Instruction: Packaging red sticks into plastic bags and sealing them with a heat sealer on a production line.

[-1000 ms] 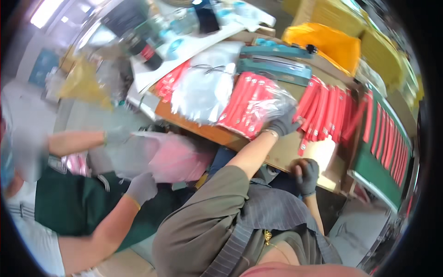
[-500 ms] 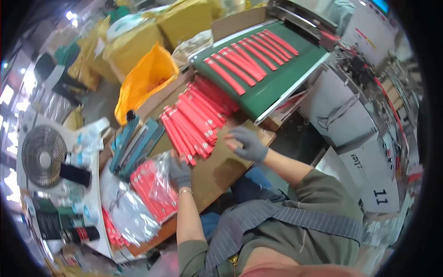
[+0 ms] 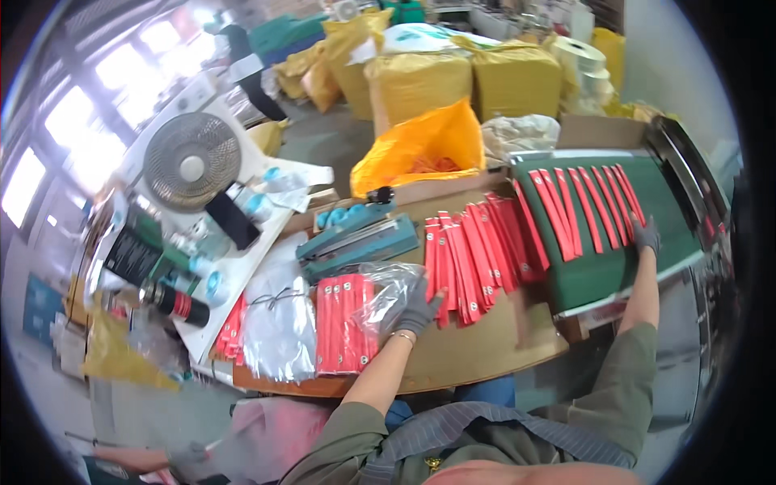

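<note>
My left hand [image 3: 418,309], in a grey glove with bare fingertips, rests between a clear plastic bag [image 3: 390,293] of flat red strips and the left edge of a pile of similar red strips [image 3: 477,259]. Its thumb and fingers are apart; whether it presses on the bag is unclear. My right hand [image 3: 647,235], gloved alike, reaches over the green conveyor belt [image 3: 598,283]. Its fingers are spread at the near end of the rightmost of several red strips [image 3: 584,208] lying in a row there. No strip is visibly lifted.
A teal bag sealer [image 3: 360,246] stands behind the bagged strips. To the left lie a stack of clear bags [image 3: 279,323], a fan [image 3: 192,166], a phone [image 3: 232,220] and a black bottle [image 3: 174,303]. An orange sack [image 3: 420,153] stands behind the brown tabletop [image 3: 517,339].
The view has swung round to the left. My right hand has gone from beside the pile out to the strips on the belt. My left hand stays by the bag and the pile's edge.
</note>
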The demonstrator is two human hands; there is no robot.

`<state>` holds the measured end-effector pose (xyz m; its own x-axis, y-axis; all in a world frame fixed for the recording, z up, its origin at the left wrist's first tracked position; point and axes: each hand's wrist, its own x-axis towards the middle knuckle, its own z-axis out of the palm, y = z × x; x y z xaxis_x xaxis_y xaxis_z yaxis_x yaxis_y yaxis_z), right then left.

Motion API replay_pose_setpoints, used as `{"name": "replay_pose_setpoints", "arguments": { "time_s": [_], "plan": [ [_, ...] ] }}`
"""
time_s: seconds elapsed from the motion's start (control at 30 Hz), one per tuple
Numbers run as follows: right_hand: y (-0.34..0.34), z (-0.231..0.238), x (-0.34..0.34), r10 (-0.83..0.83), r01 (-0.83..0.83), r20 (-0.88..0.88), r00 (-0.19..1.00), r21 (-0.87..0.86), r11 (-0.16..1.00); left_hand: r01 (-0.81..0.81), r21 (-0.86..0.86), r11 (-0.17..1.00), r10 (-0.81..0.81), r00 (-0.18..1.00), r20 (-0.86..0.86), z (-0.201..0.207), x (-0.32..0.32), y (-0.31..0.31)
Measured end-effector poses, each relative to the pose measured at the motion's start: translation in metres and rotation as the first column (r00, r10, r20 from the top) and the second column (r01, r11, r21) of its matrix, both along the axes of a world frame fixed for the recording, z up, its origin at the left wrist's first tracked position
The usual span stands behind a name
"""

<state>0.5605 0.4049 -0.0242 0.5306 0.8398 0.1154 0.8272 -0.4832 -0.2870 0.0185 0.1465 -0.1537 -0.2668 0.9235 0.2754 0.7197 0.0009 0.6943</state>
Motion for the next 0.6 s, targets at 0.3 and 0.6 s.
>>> {"name": "replay_pose_setpoints", "arguments": {
  "time_s": [0.3, 0.6],
  "plan": [
    [-0.069, -0.003, -0.218, 0.785, -0.809, 0.198, 0.587, 0.188, 0.557, 0.020, -0.057, 0.998, -0.016, 0.998, 0.066, 0.006, -0.009, 0.006],
    [-0.068, -0.028, -0.345, 0.574, -0.630, -0.280, 0.770, -0.184, 0.755, 0.025, -0.155, 0.988, 0.025, 0.950, 0.311, 0.054, -0.003, 0.008]
  ]
}}
